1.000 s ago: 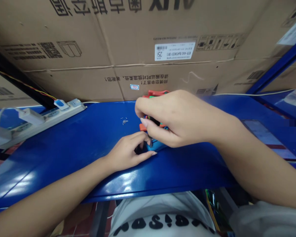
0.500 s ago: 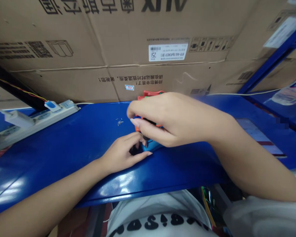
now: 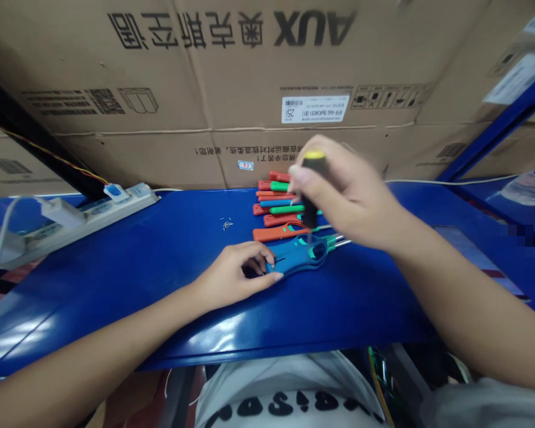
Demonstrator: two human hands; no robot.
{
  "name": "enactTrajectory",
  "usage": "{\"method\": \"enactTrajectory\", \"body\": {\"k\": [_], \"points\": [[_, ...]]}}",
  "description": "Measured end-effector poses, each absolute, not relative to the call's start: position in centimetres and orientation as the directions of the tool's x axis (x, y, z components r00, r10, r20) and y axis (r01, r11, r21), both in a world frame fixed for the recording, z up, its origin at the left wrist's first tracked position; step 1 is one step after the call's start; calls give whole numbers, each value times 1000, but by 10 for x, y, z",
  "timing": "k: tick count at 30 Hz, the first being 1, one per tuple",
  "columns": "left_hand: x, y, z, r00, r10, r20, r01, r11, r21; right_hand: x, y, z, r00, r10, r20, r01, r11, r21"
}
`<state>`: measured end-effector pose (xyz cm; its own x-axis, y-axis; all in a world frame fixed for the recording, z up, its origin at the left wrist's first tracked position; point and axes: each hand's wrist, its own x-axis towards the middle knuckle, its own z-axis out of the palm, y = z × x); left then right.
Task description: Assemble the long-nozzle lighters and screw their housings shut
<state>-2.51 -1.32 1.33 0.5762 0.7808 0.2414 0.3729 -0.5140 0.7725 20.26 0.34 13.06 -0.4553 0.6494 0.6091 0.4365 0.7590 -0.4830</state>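
Right fingers (image 3: pixel 298 173) pinching yellow-capped screwdriver (image 3: pixel 311 193), shaft upright, tip at blue-teal plastic tool (image 3: pixel 299 255) | left fingers (image 3: pixel 262 252) curled, pressing that tool flat on blue steel bench (image 3: pixel 116 285) | upright shaft, firm hold judged sound | red-and-green handled tools (image 3: pixel 276 202) just behind | power strip (image 3: pixel 89 217) left | AUX carton (image 3: pixel 205 119) beyond

Right hand (image 3: pixel 339 196) raised, wrist bent, fingers (image 3: pixel 296 175) wrapped closed in an upright grip. Left hand (image 3: pixel 232 270) lower, palm down, fingers curled inward. Left forearm (image 3: pixel 93 339) and right forearm (image 3: pixel 463 303) angle in from the lower corners; hands near, not touching.
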Motion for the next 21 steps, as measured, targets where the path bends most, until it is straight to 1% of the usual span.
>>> {"method": "enactTrajectory", "body": {"k": [1, 2, 3, 6, 8, 11, 13, 15, 17, 18, 19, 21], "points": [[-26, -13, 16, 586, 772, 246, 382, -531, 756, 211, 8, 129, -426, 669, 609, 442, 741, -505], [-27, -13, 20, 599, 761, 250, 397, -553, 732, 220, 13, 126, -460, 692, 556, 451, 721, -525], [-27, -13, 23, 615, 748, 249, 417, -576, 703, 228, 18, 122, -500, 710, 496, 485, 704, -519], [-26, -14, 35, 674, 705, 219, 497, -653, 571, 248, 32, 105, -646, 742, 176, 633, 651, -419], [-22, -14, 44, 726, 669, 159, 557, -707, 436, 256, 38, 92, -666, 746, -3, 701, 624, -345], [-14, -14, 52, 766, 641, 58, 626, -763, 159, 263, 43, 79, -595, 768, -236, 796, 524, -302], [-9, -11, 52, 781, 624, 33, 624, -781, -15, 268, 44, 78, -560, 761, -327, 824, 471, -316], [-7, -8, 49, 800, 600, 25, 597, -791, -132, 272, 44, 80, -580, 728, -365, 810, 467, -356], [-5, -6, 47, 809, 586, 42, 583, -791, -185, 275, 45, 81, -599, 696, -396, 797, 469, -380], [-5, -5, 46, 809, 585, 62, 585, -789, -189, 275, 45, 81, -597, 686, -415, 799, 464, -382], [-5, -5, 47, 803, 589, 88, 594, -784, -178, 276, 45, 81, -588, 686, -429, 806, 454, -378], [-7, -3, 52, 772, 620, 142, 635, -765, -112, 277, 46, 80, -577, 704, -414, 813, 447, -373]]}}
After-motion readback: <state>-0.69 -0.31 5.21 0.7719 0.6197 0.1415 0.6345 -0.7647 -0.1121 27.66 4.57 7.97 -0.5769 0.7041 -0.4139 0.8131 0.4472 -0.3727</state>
